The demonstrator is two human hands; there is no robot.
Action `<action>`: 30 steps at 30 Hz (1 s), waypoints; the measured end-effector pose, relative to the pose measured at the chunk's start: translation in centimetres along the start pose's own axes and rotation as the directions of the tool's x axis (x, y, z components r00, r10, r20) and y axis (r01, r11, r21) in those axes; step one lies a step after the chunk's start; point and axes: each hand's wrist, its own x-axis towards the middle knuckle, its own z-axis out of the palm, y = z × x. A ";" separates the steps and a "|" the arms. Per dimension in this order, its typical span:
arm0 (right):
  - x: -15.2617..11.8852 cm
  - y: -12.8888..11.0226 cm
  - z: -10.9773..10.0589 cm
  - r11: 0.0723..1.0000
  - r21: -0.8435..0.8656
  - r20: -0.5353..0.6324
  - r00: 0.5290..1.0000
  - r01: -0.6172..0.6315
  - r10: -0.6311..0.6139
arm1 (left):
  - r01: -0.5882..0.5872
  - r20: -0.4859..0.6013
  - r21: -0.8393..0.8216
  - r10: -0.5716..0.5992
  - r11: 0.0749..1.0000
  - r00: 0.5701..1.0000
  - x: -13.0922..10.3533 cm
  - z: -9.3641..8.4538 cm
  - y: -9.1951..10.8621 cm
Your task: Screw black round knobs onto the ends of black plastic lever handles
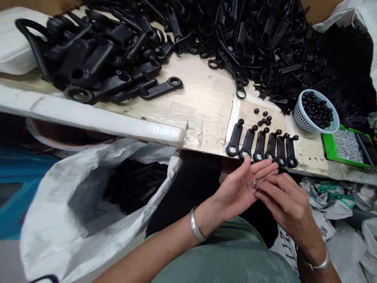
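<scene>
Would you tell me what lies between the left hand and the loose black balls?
The head view shows a row of black handles between the left hand and the balls.

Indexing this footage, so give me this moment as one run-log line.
left hand: open, pins on palm | right hand: fingertips at pins | levers: six in a row | basket: holds black balls
</scene>
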 end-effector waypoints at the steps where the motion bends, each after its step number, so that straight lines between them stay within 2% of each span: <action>1: 0.0 0.0 0.1 1.000 -0.009 0.007 1.000 0.000 0.000 | 0.002 -0.002 -0.003 -0.002 1.000 1.000 0.0 0.0 0.0; 7: -0.3 0.0 0.7 1.000 -0.016 -0.012 1.000 -0.026 0.026 | -0.004 -0.018 0.001 0.004 1.000 1.000 -0.2 0.0 -0.1; 11: -0.1 0.7 -0.3 0.995 0.064 -0.022 0.996 -0.081 0.082 | 0.010 -0.048 0.006 -0.010 1.000 0.999 -0.1 -0.2 -0.3; 13: 0.5 1.8 -1.3 0.989 0.049 -0.082 0.987 -0.136 0.140 | 0.020 -0.051 -0.016 -0.021 1.000 0.998 0.1 -0.2 -0.4; 15: 1.4 3.4 -2.3 0.978 -0.040 -0.189 0.963 -0.204 0.193 | 0.038 -0.053 -0.034 -0.040 0.999 0.998 0.2 -0.3 -0.5; 18: 3.5 6.3 -3.3 0.945 -0.189 -0.297 0.933 -0.266 0.203 | 0.057 -0.064 -0.037 -0.059 0.998 0.996 0.2 -0.3 -0.5; 23: 6.6 9.2 -3.6 0.927 -0.286 -0.235 0.956 -0.242 0.177 | 0.043 -0.070 -0.042 -0.046 0.998 0.996 0.1 -0.4 -0.2; 30: 7.9 9.6 -3.3 0.915 -0.351 -0.083 0.980 -0.201 0.184 | 0.050 -0.028 -0.043 -0.051 0.998 0.998 0.2 -0.7 -0.1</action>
